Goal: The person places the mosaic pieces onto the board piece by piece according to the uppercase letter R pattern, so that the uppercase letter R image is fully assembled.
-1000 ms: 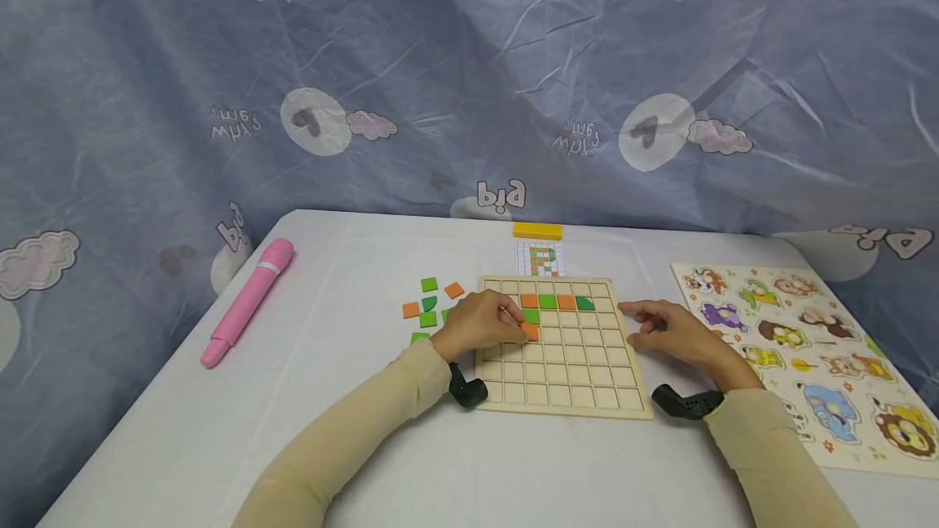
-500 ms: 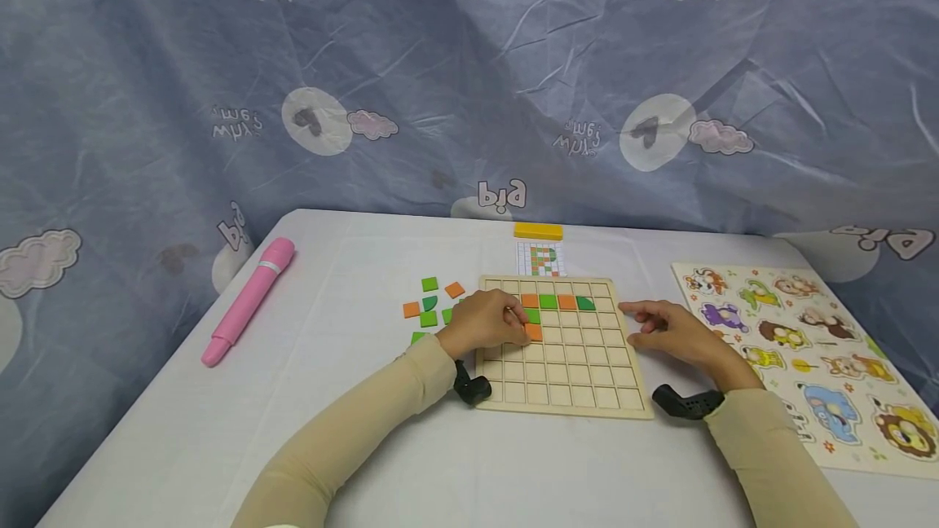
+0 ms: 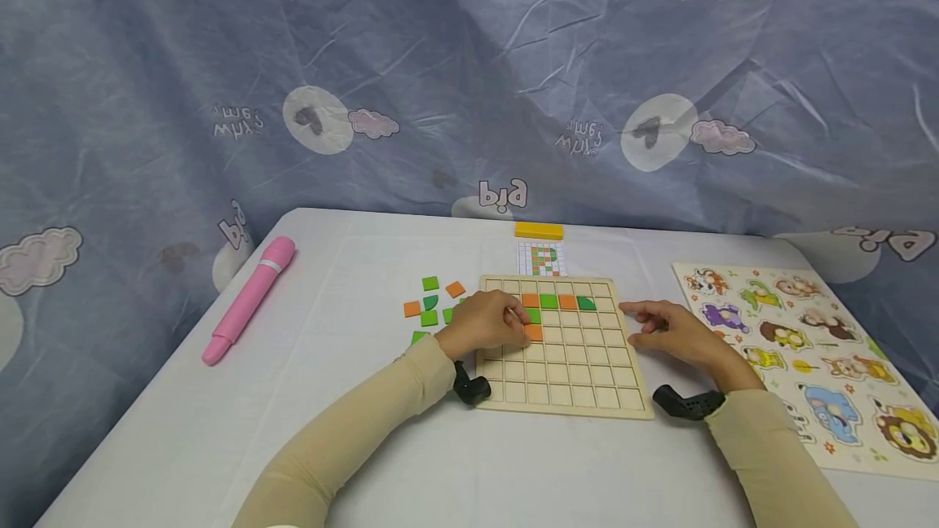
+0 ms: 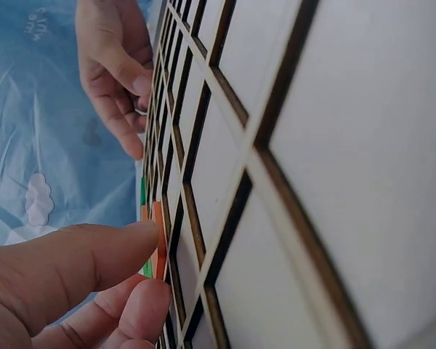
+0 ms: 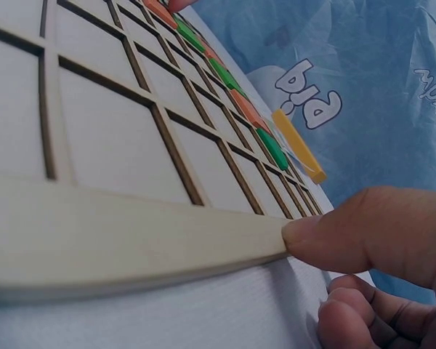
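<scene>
A pale wooden grid board [image 3: 565, 377] lies on the table. In its upper rows sit several square tiles, orange and green, and a dark green quarter-round tile [image 3: 585, 303] ends the top row. My left hand [image 3: 487, 320] reaches over the board's left side. Its thumb and fingertips pinch the edge of an orange square tile [image 3: 534, 333] at its cell, close-up in the left wrist view [image 4: 158, 243]. Beside the board's right edge is my right hand [image 3: 673, 332]; its thumb [image 5: 320, 236] touches the rim, and no tile is in it.
Loose green and orange tiles [image 3: 429, 319] lie left of the board. Behind it are a small pattern card [image 3: 543, 259] and a yellow block [image 3: 539, 231]. A pink microphone-shaped object [image 3: 249, 300] lies left; an animal puzzle board [image 3: 800, 349] lies right, partly under the right forearm.
My left hand has shifted slightly right, and the orange tile with it, now lying level with its cell. My right hand keeps its place at the board's edge.
</scene>
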Motion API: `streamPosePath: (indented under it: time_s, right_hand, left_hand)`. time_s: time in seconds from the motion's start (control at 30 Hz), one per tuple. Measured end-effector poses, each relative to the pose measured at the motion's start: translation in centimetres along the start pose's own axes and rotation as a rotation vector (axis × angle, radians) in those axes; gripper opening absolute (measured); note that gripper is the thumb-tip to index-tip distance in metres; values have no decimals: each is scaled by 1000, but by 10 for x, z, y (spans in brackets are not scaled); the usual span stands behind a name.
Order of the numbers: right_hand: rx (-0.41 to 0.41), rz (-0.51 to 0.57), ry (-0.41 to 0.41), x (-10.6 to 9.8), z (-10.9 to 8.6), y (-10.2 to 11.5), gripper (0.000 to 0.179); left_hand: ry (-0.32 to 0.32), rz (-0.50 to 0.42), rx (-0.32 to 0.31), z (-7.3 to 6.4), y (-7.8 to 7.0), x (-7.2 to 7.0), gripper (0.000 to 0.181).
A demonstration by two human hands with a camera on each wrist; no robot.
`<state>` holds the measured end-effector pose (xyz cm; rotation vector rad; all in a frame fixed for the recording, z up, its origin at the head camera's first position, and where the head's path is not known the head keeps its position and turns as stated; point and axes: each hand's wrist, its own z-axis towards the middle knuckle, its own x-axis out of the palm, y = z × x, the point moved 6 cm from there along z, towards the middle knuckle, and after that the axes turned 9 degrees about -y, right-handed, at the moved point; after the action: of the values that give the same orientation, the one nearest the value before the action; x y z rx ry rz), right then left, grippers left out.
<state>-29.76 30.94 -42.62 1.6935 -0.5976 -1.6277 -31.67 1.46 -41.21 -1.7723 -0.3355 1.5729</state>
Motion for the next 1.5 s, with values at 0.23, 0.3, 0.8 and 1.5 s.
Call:
streamPosePath:
  time_s: [0.23,0.3,0.8,1.5]
  right_hand:
    - [-3,6,-1,0,0,0,59]
    - [-1,6,-1,0,0,0,59]
    - [-16,14,-7,-1,-1,2,59]
    - [-1,12,0,0,-2,2,59]
  left_hand:
    - [-6,-22,34,-6,2,-7,19]
    - [-10,-35,42,-7,5,-11,20]
    - [-65,-269,137,1,51,-73,32]
    - [-176,-319,-18,14,136,-115,39]
